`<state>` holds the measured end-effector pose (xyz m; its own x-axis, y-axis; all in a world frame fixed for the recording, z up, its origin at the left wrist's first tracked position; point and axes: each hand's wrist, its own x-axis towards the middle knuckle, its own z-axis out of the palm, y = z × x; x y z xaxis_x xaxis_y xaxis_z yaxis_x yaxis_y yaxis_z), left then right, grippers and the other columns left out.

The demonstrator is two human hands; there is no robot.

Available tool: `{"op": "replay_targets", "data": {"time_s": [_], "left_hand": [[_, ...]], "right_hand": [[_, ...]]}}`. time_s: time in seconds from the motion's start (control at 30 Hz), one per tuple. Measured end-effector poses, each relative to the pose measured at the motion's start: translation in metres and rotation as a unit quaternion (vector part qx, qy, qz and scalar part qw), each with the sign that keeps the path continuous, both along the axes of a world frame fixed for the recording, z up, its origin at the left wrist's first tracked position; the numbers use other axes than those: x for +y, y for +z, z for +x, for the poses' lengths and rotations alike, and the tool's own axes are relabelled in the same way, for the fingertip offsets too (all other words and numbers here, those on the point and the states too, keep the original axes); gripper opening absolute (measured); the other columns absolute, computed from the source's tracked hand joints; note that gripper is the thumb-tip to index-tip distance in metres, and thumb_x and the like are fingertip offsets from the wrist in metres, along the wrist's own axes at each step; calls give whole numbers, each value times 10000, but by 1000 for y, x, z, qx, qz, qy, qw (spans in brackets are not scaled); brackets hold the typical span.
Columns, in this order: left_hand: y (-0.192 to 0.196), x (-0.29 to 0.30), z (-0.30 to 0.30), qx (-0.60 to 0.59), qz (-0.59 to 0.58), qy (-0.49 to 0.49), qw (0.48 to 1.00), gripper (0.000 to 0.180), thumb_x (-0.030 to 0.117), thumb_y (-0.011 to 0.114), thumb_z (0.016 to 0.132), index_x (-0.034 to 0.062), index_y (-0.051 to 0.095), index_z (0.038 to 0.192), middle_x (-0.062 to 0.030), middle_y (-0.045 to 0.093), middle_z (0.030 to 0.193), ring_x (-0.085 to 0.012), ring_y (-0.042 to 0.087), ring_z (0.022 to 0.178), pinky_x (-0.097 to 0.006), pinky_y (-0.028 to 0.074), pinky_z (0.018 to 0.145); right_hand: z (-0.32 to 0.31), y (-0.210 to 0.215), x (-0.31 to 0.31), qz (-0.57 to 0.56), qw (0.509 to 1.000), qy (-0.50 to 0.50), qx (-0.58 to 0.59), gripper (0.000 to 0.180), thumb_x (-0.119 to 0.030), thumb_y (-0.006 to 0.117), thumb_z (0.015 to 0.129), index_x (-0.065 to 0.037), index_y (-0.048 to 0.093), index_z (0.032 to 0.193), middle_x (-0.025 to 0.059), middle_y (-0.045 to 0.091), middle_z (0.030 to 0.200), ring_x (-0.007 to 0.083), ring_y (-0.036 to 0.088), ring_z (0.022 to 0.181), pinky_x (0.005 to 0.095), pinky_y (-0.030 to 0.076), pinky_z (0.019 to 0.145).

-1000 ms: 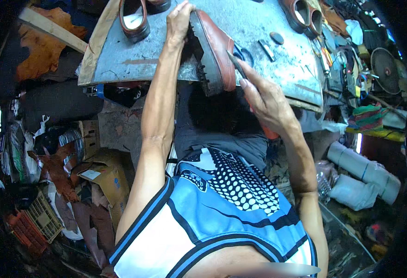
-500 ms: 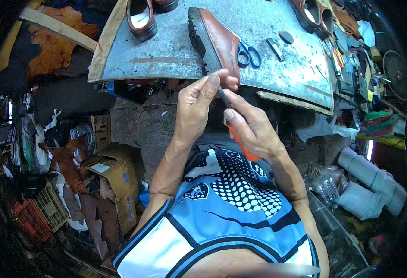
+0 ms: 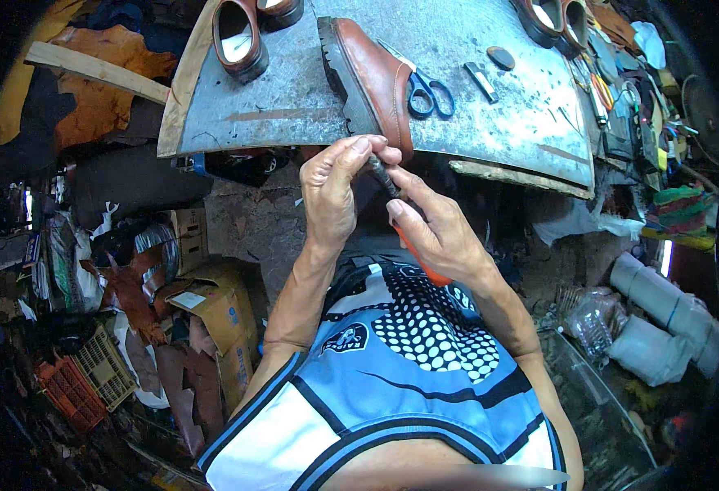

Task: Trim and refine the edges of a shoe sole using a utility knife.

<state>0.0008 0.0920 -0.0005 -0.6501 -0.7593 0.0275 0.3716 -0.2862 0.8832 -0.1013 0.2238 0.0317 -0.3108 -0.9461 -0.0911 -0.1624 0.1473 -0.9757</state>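
Note:
My right hand point(image 3: 437, 233) grips a slim tool with an orange handle point(image 3: 415, 260) and a dark metal tip. My left hand point(image 3: 335, 188) pinches that dark tip point(image 3: 380, 173) between thumb and fingers. Both hands meet just below the front edge of a grey metal-topped bench point(image 3: 294, 106). A brown leather shoe point(image 3: 372, 78) lies on its side on the bench right above my hands, its black treaded sole facing left. Blue-handled scissors point(image 3: 429, 94) rest beside the shoe.
Another brown shoe point(image 3: 239, 37) stands at the bench's back left, and more shoes point(image 3: 552, 18) at the back right. Small tools point(image 3: 482, 80) and clutter fill the right side. Leather scraps point(image 3: 98, 90), cardboard boxes point(image 3: 212, 307) and plastic crates point(image 3: 89, 380) crowd the floor on the left.
My left hand has come off the bench and down to the right hand. Both hands now meet on the tool below the bench edge. The brown shoe lies untouched.

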Motion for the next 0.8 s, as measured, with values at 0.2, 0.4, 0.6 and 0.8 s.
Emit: {"op": "replay_targets", "data": {"time_s": [0.2,0.4,0.6,0.8], "left_hand": [[3,-3,0,29,-36,36,998,245,127,516,988,-55,677,953,-174,726,891,-206,701,838,-320,557,820],[3,-37,10,44,-50,164,984,261,158,481,970,-12,618,825,-163,673,730,-308,675,764,-420,543,813],[-28,-84,57,-307,-378,269,831,274,126,566,928,-50,687,1099,-229,698,1106,-299,672,1010,-373,514,925],[-26,-36,18,-335,-473,28,815,1190,605,813,709,-74,274,1524,-327,302,1556,-433,286,1468,-486,239,1212]], "right_hand": [[-6,-2,-1,-32,996,52,63,511,-176,559,1005,25,439,1459,272,557,1388,365,559,1296,400,461,1057],[-15,26,-2,93,993,69,-17,533,-179,551,1002,-56,419,1503,259,531,1426,355,554,1306,391,436,1090],[-66,34,-28,54,878,1,475,479,-225,575,990,-176,491,1459,175,653,939,386,666,785,489,544,692],[-92,33,-50,50,818,85,567,404,-262,530,1005,-156,544,1394,197,673,839,382,685,764,495,546,654]]}}
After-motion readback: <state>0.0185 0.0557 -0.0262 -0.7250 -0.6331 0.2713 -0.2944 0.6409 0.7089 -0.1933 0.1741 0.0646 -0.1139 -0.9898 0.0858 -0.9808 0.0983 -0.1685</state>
